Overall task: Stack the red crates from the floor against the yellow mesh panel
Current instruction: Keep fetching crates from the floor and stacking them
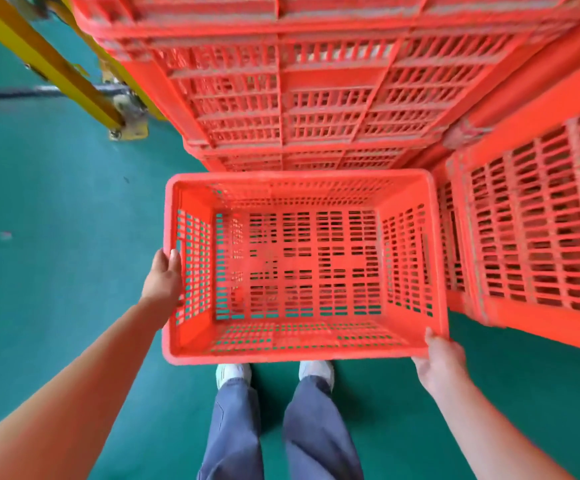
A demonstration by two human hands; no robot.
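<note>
I carry an empty red slatted crate (302, 356) in front of me, its open top facing up and the green floor showing through its slats. My left hand (163, 278) grips the crate's left rim, thumb over the edge. My right hand (439, 362) grips the near right corner from outside. A tall stack of red crates (316, 84) rises straight ahead, just beyond the held crate. A second stack of red crates (537, 230) stands at the right, close to the held crate's right side.
A yellow frame post (46, 64) with a bolted foot plate (129, 131) stands at the upper left on the green floor (56, 237). A dark cable lies across the floor at far left. My feet and blue trousers show below the crate.
</note>
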